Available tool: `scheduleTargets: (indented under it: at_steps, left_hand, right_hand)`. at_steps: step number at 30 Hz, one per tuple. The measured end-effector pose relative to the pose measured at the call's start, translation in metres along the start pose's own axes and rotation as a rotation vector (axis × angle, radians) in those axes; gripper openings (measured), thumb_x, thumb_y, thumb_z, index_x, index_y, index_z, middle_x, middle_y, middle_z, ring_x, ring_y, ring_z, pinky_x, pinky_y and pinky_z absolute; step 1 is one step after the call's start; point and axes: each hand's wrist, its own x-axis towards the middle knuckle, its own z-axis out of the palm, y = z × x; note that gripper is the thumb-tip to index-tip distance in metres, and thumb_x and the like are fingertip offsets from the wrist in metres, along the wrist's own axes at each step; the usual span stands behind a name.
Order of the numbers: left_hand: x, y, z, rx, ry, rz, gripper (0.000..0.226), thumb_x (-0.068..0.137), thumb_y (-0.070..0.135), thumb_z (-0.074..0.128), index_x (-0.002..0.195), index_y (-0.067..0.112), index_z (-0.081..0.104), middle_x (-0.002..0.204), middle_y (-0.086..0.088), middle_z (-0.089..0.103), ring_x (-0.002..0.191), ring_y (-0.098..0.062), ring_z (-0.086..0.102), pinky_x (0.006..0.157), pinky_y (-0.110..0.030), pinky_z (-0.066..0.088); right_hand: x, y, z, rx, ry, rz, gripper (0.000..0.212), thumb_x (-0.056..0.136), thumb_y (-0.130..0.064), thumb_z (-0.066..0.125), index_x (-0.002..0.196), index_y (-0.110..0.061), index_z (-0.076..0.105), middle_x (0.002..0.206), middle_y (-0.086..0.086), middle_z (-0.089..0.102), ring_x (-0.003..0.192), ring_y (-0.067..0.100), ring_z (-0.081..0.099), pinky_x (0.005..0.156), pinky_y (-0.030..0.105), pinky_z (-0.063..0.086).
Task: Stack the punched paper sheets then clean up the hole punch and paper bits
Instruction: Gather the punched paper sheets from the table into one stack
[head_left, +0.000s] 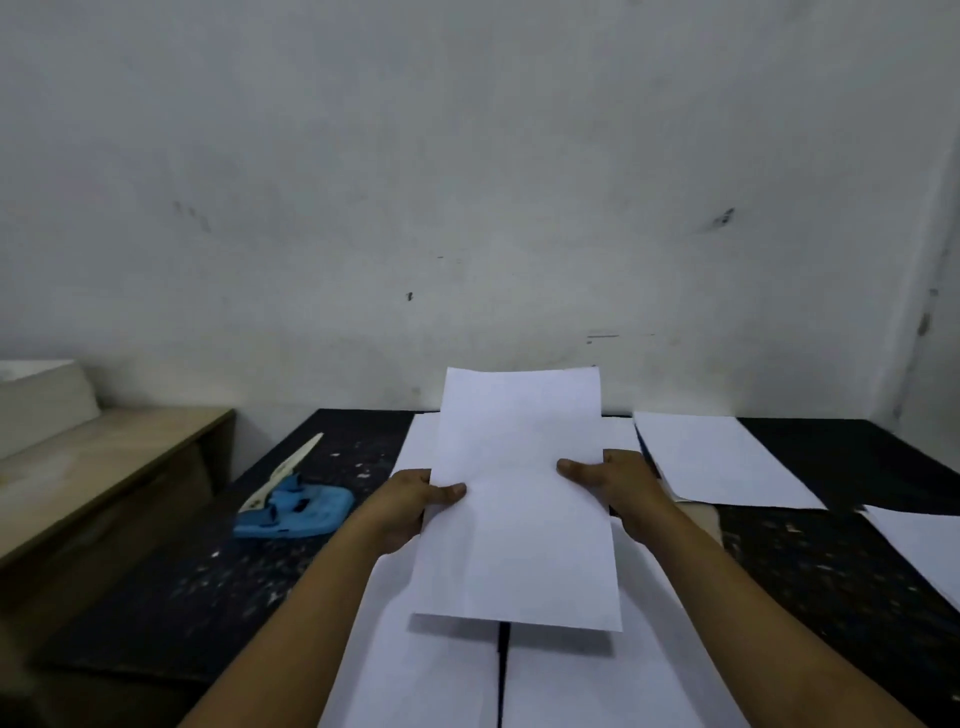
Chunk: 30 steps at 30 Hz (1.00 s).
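I hold a white paper sheet (519, 499) lifted above the black table (332, 551), tilted away from me. My left hand (415, 506) grips its left edge with the thumb on top, and my right hand (618, 488) grips its right edge the same way. Under it lie more white sheets (447, 675), side by side with a dark gap between them. A blue hole punch (293, 512) with a pale lever sits on the table to the left of my left hand. Small white paper bits (234, 582) are scattered on the dark tabletop.
Another white sheet (722, 457) lies at the back right, and a further one (924, 545) reaches the right edge. A wooden bench (104, 467) with a white box (41, 400) stands to the left. A grey wall rises right behind the table.
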Motion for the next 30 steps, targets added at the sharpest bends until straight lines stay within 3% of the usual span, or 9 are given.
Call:
scheduleTargets:
  at_steps: [6, 9, 12, 15, 19, 21, 23, 26, 30]
  left_hand:
    - [-0.015, -0.023, -0.061, -0.045, 0.096, -0.102, 0.036, 0.082, 0.008, 0.076, 0.115, 0.0, 0.066, 0.113, -0.013, 0.072, 0.102, -0.031, 0.069, 0.086, -0.041, 0.057]
    - [-0.023, -0.024, -0.083, -0.031, 0.126, -0.139, 0.04, 0.082, 0.01, 0.077, 0.118, 0.0, 0.064, 0.114, -0.013, 0.071, 0.104, -0.031, 0.068, 0.083, -0.04, 0.056]
    - [-0.031, -0.023, -0.104, 0.056, 0.198, -0.131, 0.035, 0.081, 0.011, 0.077, 0.113, 0.003, 0.065, 0.11, -0.011, 0.071, 0.097, -0.027, 0.068, 0.076, -0.034, 0.055]
    - [-0.035, -0.023, -0.129, 0.217, 0.279, -0.115, 0.038, 0.077, 0.024, 0.081, 0.108, 0.008, 0.066, 0.104, -0.006, 0.07, 0.091, -0.022, 0.067, 0.074, -0.032, 0.054]
    - [-0.036, -0.02, -0.166, 0.431, 0.558, -0.06, 0.036, 0.082, 0.045, 0.074, 0.093, 0.011, 0.07, 0.087, -0.001, 0.07, 0.079, -0.014, 0.064, 0.066, -0.028, 0.048]
    - [-0.034, -0.019, -0.184, 0.439, 0.698, 0.029, 0.037, 0.088, 0.048, 0.065, 0.088, 0.012, 0.069, 0.081, -0.003, 0.072, 0.075, -0.016, 0.068, 0.074, -0.034, 0.056]
    - [-0.028, -0.018, -0.199, 0.525, 0.791, 0.076, 0.037, 0.09, 0.053, 0.059, 0.092, 0.016, 0.065, 0.089, -0.002, 0.07, 0.081, -0.016, 0.065, 0.077, -0.037, 0.055]
    - [-0.015, -0.02, -0.211, 0.596, 0.741, 0.055, 0.039, 0.088, 0.059, 0.057, 0.102, 0.022, 0.058, 0.102, 0.001, 0.061, 0.09, -0.017, 0.06, 0.079, -0.034, 0.051]
    - [0.002, -0.026, -0.216, 0.62, 0.623, -0.054, 0.058, 0.085, 0.07, 0.052, 0.118, 0.022, 0.056, 0.111, -0.001, 0.059, 0.094, -0.018, 0.056, 0.079, -0.035, 0.046]
  right_hand:
    - [0.007, 0.005, 0.064, 0.029, -0.114, 0.089, 0.036, 0.07, -0.022, 0.088, 0.098, -0.004, 0.074, 0.094, 0.008, 0.078, 0.088, 0.028, 0.075, 0.086, 0.043, 0.059]
    - [0.013, 0.009, 0.096, 0.039, -0.103, 0.074, 0.03, 0.074, -0.015, 0.086, 0.096, -0.002, 0.072, 0.096, 0.011, 0.076, 0.088, 0.028, 0.074, 0.081, 0.039, 0.06]
    - [0.021, 0.014, 0.128, 0.035, -0.092, 0.062, 0.022, 0.074, -0.01, 0.085, 0.091, -0.005, 0.072, 0.099, 0.012, 0.075, 0.09, 0.03, 0.072, 0.085, 0.042, 0.059]
    - [0.032, 0.021, 0.153, 0.031, -0.106, 0.095, 0.034, 0.074, -0.01, 0.085, 0.103, 0.001, 0.072, 0.102, 0.012, 0.074, 0.091, 0.031, 0.072, 0.088, 0.044, 0.058]
    - [0.046, 0.03, 0.179, 0.026, -0.115, 0.12, 0.029, 0.075, -0.009, 0.083, 0.099, 0.0, 0.07, 0.097, 0.01, 0.073, 0.089, 0.03, 0.07, 0.081, 0.038, 0.058]
    - [0.054, 0.038, 0.193, 0.012, -0.101, 0.134, 0.026, 0.075, -0.008, 0.083, 0.096, -0.003, 0.068, 0.095, 0.009, 0.072, 0.088, 0.029, 0.069, 0.078, 0.037, 0.058]
    - [0.064, 0.048, 0.208, -0.019, -0.08, 0.155, 0.03, 0.073, -0.01, 0.085, 0.097, -0.003, 0.07, 0.099, 0.012, 0.072, 0.091, 0.031, 0.069, 0.085, 0.042, 0.058]
    - [0.073, 0.058, 0.228, -0.085, -0.067, 0.183, 0.041, 0.068, -0.015, 0.088, 0.101, 0.002, 0.071, 0.102, 0.014, 0.073, 0.091, 0.034, 0.069, 0.088, 0.047, 0.057]
    - [0.077, 0.06, 0.249, -0.171, -0.056, 0.165, 0.037, 0.069, -0.019, 0.086, 0.096, 0.001, 0.071, 0.096, 0.012, 0.073, 0.09, 0.033, 0.069, 0.087, 0.046, 0.057]
